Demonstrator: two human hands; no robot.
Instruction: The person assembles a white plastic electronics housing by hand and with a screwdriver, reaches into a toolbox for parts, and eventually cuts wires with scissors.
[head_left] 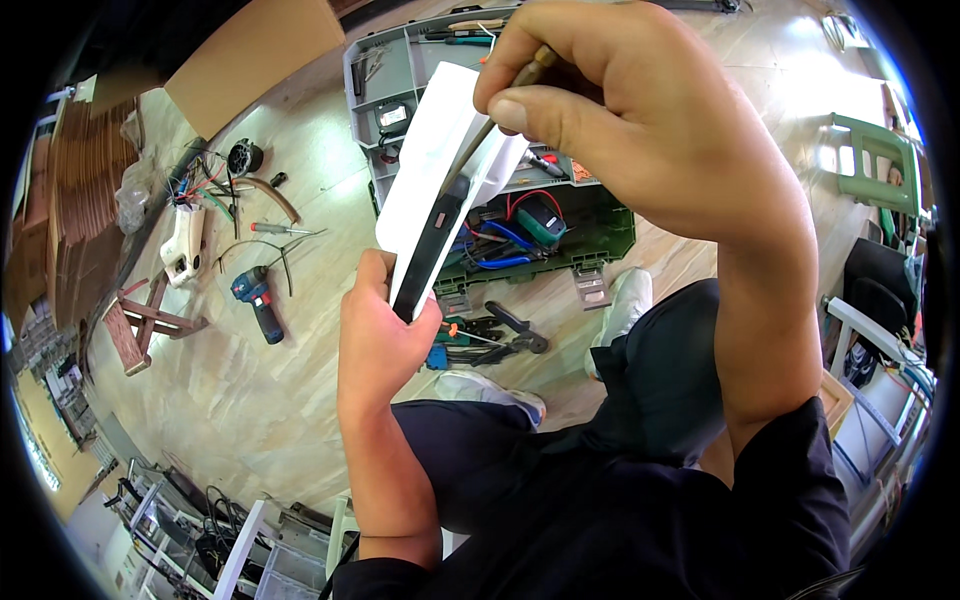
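My left hand [385, 340] is closed round the lower end of a white plastic housing [425, 150], which is held up at a tilt. Along its near side runs a black strip [430, 250] with a small slot in it. Above, my right hand [650, 130] pinches a screwdriver [538, 66] by its amber-coloured handle. The thin metal shaft slants down and left, its tip close to the upper end of the black strip. Whether the tip touches the strip I cannot tell.
Beneath my hands stands an opened green toolbox [612, 243] with pliers and a meter. A cordless drill [258, 302], a red-handled screwdriver [280, 229] and a wired white part [185, 245] lie on the left floor. Cutters [515, 325] lie by my shoes. A green stool [875, 165] stands right.
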